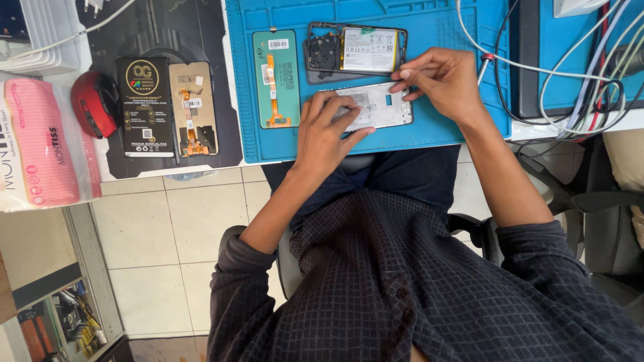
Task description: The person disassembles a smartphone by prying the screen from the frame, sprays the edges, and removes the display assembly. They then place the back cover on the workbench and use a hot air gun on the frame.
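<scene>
A blue mat (429,131) is lying on the worktop (235,167) and carrying three phone parts: a silver frame (379,107) at its near edge, an opened phone body (357,49) with its battery showing just behind the frame, and a teal screen panel (276,78) with an orange flex cable to the left. Off the mat, on a dark pad (168,33), one black box (144,107) and one more screen panel (193,109) are lying side by side. A red mouse (95,104) is sitting beside them, and a pink tissue pack (37,144) is lying at the far left in a clear wrapper.

The left hand (327,131) is lying flat over the left half of the frame, fingers spread and pressing it down, so its grip is apart rather than clamped. The right hand (439,79) is hovering at the frame's upper right corner, thumb and forefinger pinched together on the edge; it may be pinching some small piece there, but that is too small to tell. The frame is sitting between the two hands, touching both.

A tangle of cables (577,87) is trailing at the right.
</scene>
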